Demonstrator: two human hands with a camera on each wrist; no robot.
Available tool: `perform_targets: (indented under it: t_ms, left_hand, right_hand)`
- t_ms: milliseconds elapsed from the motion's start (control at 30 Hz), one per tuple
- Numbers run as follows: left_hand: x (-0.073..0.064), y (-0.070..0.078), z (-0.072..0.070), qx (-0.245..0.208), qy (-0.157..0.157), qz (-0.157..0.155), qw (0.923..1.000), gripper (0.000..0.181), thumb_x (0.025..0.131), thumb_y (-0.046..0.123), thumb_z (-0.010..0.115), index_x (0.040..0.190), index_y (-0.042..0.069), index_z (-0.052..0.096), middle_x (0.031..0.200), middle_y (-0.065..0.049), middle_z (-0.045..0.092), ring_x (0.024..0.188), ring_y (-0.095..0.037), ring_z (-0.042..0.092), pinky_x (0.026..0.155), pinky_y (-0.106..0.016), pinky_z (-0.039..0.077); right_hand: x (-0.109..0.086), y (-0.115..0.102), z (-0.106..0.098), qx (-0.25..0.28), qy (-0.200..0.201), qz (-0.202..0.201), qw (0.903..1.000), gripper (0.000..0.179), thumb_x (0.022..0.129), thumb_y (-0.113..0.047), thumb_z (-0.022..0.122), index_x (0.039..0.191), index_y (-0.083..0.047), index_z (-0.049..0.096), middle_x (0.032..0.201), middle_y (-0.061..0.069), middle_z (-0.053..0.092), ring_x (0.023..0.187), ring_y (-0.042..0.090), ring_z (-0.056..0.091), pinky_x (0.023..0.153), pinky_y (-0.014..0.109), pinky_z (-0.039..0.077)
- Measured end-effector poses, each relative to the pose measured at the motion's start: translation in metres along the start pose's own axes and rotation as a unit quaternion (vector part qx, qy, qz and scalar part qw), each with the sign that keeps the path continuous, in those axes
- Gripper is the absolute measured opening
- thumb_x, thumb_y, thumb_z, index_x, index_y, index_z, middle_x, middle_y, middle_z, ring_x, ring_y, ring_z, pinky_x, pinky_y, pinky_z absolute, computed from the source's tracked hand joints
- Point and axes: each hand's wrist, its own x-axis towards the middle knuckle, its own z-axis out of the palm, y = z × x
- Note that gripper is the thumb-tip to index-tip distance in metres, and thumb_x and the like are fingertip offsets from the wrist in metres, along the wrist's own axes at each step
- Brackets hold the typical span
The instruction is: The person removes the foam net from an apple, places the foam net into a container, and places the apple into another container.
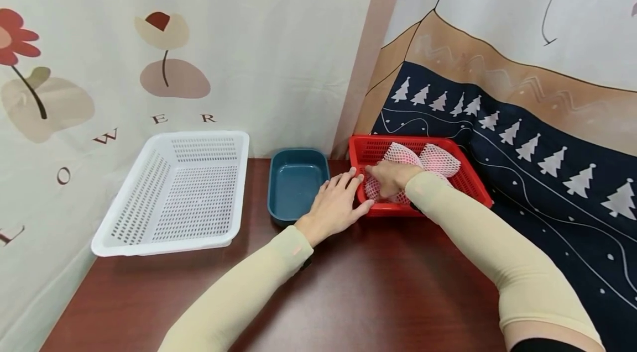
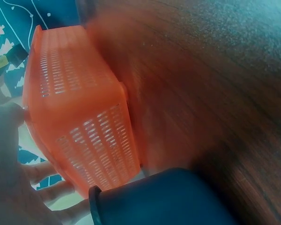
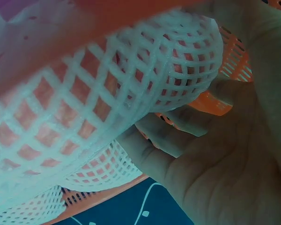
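At right, my right hand [image 1: 393,176] curls round a netted fruit [image 3: 93,89]; a shallow hold could drop it. Pressing, my spread left hand [image 1: 334,207] could tip the red basket [image 1: 395,210].

We reach both arms forward, our left hand [image 1: 334,205] palm down with fingers extended and thumb apart, our right hand [image 1: 390,178] angled inward and downward with its fingers curved.
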Motion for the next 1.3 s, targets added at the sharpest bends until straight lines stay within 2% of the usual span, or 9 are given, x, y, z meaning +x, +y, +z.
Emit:
perform_targets:
  t_ms: [300, 500, 633, 867, 1100, 1300]
  left_hand:
    - [0.0, -0.002, 0.004, 0.004, 0.009, 0.004, 0.9999, 0.083, 0.115, 0.072, 0.051, 0.181, 0.023, 0.044, 0.192, -0.006, 0.037, 0.168, -0.038, 0.047, 0.138, -0.068, 0.042]
    - [-0.002, -0.001, 0.004, -0.001, 0.01, 0.002, 0.9999, 0.084, 0.114, 0.072, 0.051, 0.181, 0.022, 0.044, 0.192, -0.007, 0.036, 0.168, -0.038, 0.048, 0.138, -0.067, 0.043]
    - [-0.002, -0.002, 0.003, -0.004, 0.009, 0.002, 0.9999, 0.083, 0.114, 0.072, 0.052, 0.18, 0.022, 0.045, 0.192, -0.007, 0.036, 0.168, -0.039, 0.048, 0.138, -0.068, 0.042]
    - [-0.002, -0.002, 0.002, -0.009, 0.005, 0.004, 0.9999, 0.083, 0.114, 0.071, 0.053, 0.18, 0.022, 0.046, 0.192, -0.007, 0.036, 0.168, -0.039, 0.048, 0.139, -0.068, 0.042]
    - [-0.001, -0.002, 0.002, -0.012, 0.002, 0.001, 0.9999, 0.084, 0.114, 0.071, 0.053, 0.18, 0.021, 0.045, 0.192, -0.007, 0.035, 0.168, -0.041, 0.048, 0.139, -0.069, 0.041]
    - [0.0, -0.001, 0.003, -0.013, 0.008, 0.002, 0.9999, 0.083, 0.114, 0.071, 0.053, 0.18, 0.022, 0.046, 0.192, -0.007, 0.036, 0.168, -0.04, 0.049, 0.139, -0.069, 0.042]
  right_hand:
    - [0.0, -0.001, -0.001, 0.007, 0.004, -0.001, 1.0, 0.092, 0.092, -0.022, 0.093, 0.171, -0.004, 0.048, 0.147, 0.022, 0.075, 0.121, 0.031, 0.073, 0.118, 0.054, 0.065]
    - [-0.001, 0.001, -0.001, 0.024, 0.011, -0.01, 0.9996, 0.093, 0.094, -0.026, 0.093, 0.17, -0.003, 0.045, 0.141, 0.023, 0.076, 0.119, 0.031, 0.076, 0.12, 0.057, 0.063]
    - [0.0, 0.004, -0.002, 0.029, 0.023, -0.008, 0.9993, 0.095, 0.095, -0.031, 0.093, 0.17, 0.0, 0.044, 0.138, 0.023, 0.078, 0.13, 0.034, 0.075, 0.127, 0.059, 0.057]
    - [-0.002, 0.008, -0.008, 0.039, 0.057, -0.017, 0.9975, 0.094, 0.093, -0.029, 0.09, 0.169, 0.005, 0.047, 0.152, 0.03, 0.07, 0.147, 0.043, 0.067, 0.133, 0.064, 0.05]
    - [-0.005, 0.009, -0.012, 0.067, 0.094, -0.022, 0.9931, 0.095, 0.094, -0.032, 0.091, 0.169, 0.005, 0.047, 0.163, 0.03, 0.063, 0.153, 0.047, 0.062, 0.134, 0.068, 0.047]
    - [-0.007, 0.011, -0.014, 0.089, 0.12, -0.021, 0.9886, 0.1, 0.095, -0.035, 0.094, 0.169, 0.01, 0.044, 0.165, 0.033, 0.06, 0.153, 0.048, 0.063, 0.134, 0.065, 0.049]
